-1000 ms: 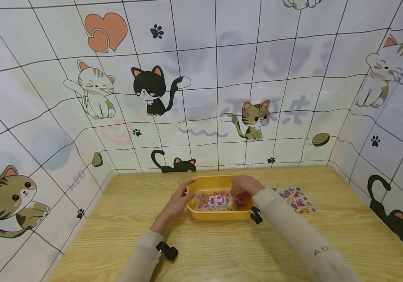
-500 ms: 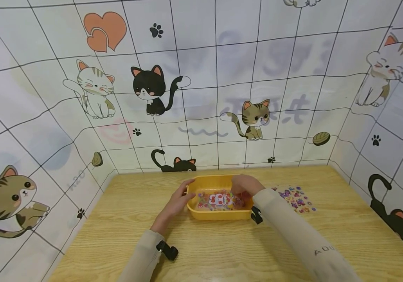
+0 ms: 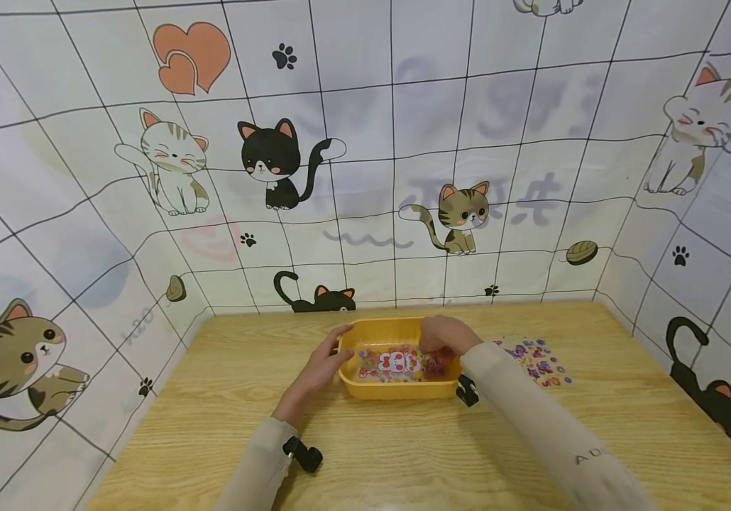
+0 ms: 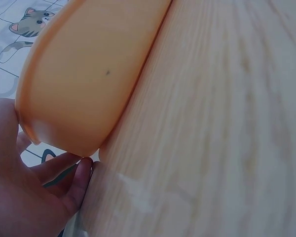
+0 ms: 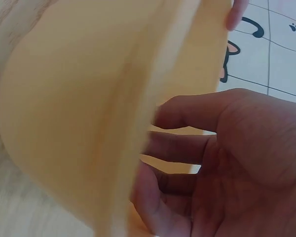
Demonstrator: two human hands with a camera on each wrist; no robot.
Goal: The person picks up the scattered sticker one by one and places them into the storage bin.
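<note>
At the yellow tray (image 3: 397, 390), left grip (image 3: 322, 362) clasps one end; right grip (image 3: 447, 335), hold unclear.

Yellow oblong tray (image 3: 397, 391) with rounded corners, upright on a wood-grain surface (image 3: 404, 454), left hand (image 3: 323, 363) gripping its left end, right hand (image 3: 447, 336) inside its right end, colourful small-patterned contents (image 3: 370, 371) across its bottom, white-and-red cartoon figure (image 3: 394, 362) among them
</note>
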